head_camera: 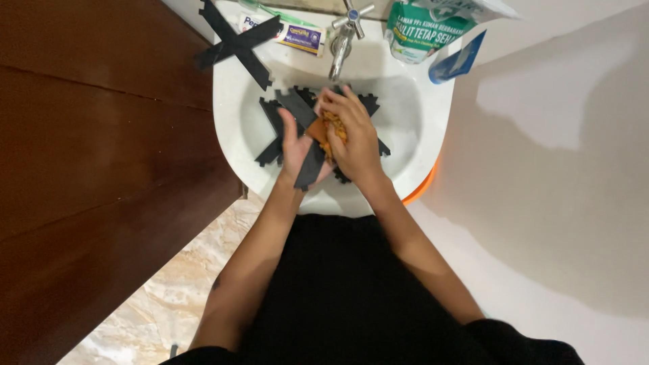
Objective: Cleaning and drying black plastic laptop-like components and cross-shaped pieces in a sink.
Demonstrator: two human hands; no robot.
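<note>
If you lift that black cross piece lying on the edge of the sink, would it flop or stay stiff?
The black cross piece probably stays stiff: it hangs partly past the sink rim without drooping. It looks thin and flat, so likely light. It would not roll, but it could slide off the smooth rim if pushed.

We see a dark grey, X-shaped toy track piece [305,143] with notched ends held flat above the bowl of the white sink [433,122], below its tap. An orange, wet-looking sponge [331,132] presses on the piece's middle, over the same bowl.
</note>
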